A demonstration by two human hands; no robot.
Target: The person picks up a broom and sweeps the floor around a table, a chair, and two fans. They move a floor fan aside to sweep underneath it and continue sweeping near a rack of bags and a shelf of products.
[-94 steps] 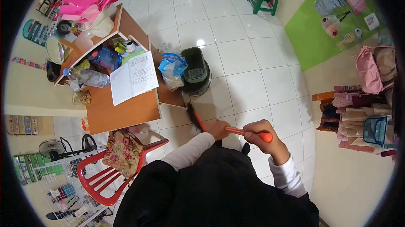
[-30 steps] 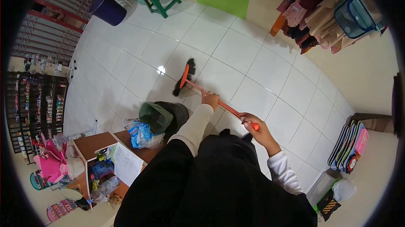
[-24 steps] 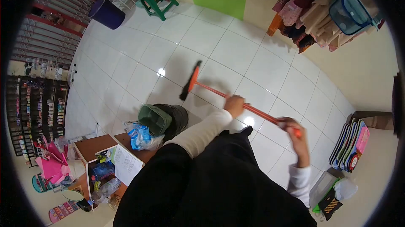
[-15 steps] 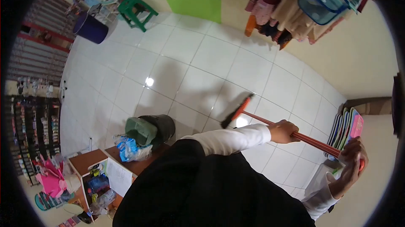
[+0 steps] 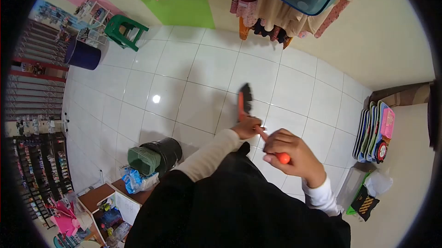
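Note:
A broom (image 5: 241, 106) with a red-orange head and dark bristles stands with its bristles down at the white tiled floor, in front of my body. My left hand (image 5: 247, 128) is closed round the lower part of its handle, not far above the head. Higher up, my right hand (image 5: 294, 153) wraps the handle near its top, where the orange end knob (image 5: 283, 157) sticks out by my thumb. The handle points up toward the camera and looks short from here.
At left, a black bucket (image 5: 171, 150) and green basket (image 5: 143, 160) stand beside a brown desk (image 5: 94, 195). A green stool (image 5: 123, 31) and purple bin (image 5: 83, 54) are at the far left. Clothes (image 5: 267, 4) hang by the far wall. Colourful flat items (image 5: 368, 130) lean at right.
The broom head has swung left and turned, and the handle is now steeper toward the camera. My right hand has come left and inward, closer to my left hand, which also shifted left.

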